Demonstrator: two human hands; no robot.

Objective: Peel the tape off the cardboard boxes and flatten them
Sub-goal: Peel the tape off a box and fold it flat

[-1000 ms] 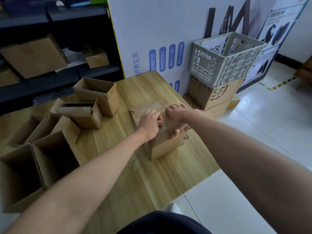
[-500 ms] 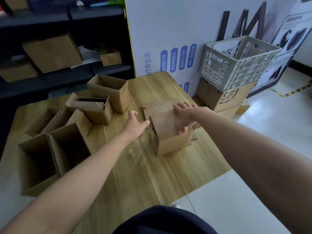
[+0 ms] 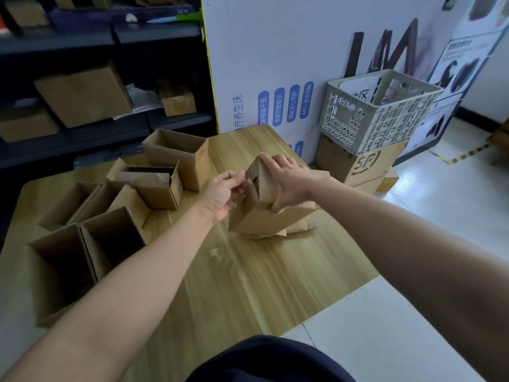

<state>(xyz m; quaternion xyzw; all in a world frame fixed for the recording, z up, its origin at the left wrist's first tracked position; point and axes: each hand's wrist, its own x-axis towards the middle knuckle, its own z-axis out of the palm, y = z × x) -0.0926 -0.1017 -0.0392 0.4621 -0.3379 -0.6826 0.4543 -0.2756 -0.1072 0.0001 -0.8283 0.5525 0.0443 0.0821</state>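
Progress: early to middle, judged from the table (image 3: 275, 285). Along left edge, two upright open boxes (image 3: 82, 260) side by side, not flattened. Behind them toward far-left corner, further open boxes (image 3: 165, 172), some lying on their sides, flaps loose; none collapsed. Tape on these not discernible. Near table centre, small clear scraps (image 3: 217, 253), possibly peeled tape; too faint to confirm.

Left hand (image 3: 223, 194): fingers drawn together, pinching at left face of current box (image 3: 264, 216), at a flap edge or tape end; cannot tell which. Contact at upper left corner of box.

Current box: tilted, resting toward right edge of table, far half, apparently on flat cardboard (image 3: 303, 230) already collapsed beneath it. Count of flattened pieces not readable.

Right hand (image 3: 286, 183): spread over top and near face of box, thumb down front, clamped on it for bracing.

Remaining, by estimate: finish this box, then all open boxes at left.
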